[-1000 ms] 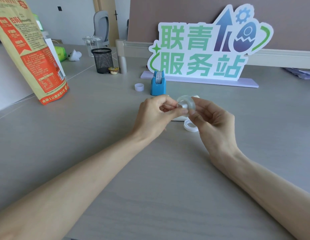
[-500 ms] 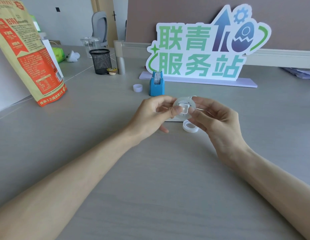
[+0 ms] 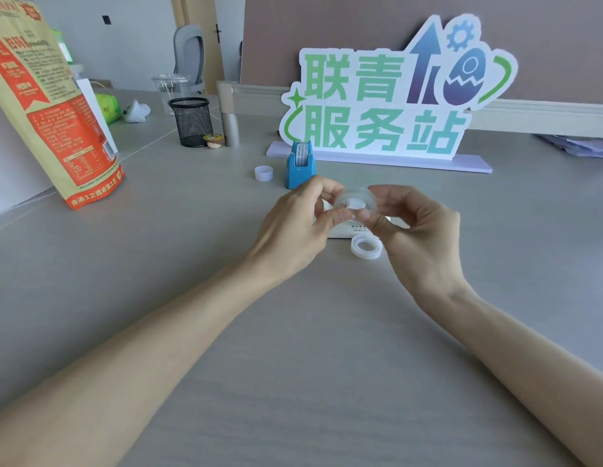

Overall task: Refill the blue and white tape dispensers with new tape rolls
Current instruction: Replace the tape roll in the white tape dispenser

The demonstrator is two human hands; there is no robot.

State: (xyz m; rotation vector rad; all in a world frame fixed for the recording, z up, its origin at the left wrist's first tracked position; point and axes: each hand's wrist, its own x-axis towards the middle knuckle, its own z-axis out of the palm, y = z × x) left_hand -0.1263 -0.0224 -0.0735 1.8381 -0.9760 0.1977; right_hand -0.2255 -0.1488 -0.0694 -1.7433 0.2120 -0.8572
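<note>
A clear tape roll (image 3: pixel 355 199) is held above the desk between both hands. My left hand (image 3: pixel 298 227) pinches its near left edge with thumb and fingers. My right hand (image 3: pixel 418 237) grips its right side. Below the hands lies the white tape dispenser (image 3: pixel 340 230), mostly hidden. A white ring-shaped tape core (image 3: pixel 365 247) rests on the desk next to it. The blue tape dispenser (image 3: pixel 300 163) stands upright farther back with tape in it. A small white core (image 3: pixel 263 173) sits to its left.
A large green and blue sign (image 3: pixel 387 96) stands at the back. A tall orange paper bag (image 3: pixel 47 106) leans at the left. Behind it are a black mesh pen cup (image 3: pixel 190 121), a clear plastic cup (image 3: pixel 170 87) and a small round pot (image 3: pixel 213 140).
The roll has turned in my fingers and shifted slightly; both thumbs now meet at its near edge. The items on the desk have not moved.
</note>
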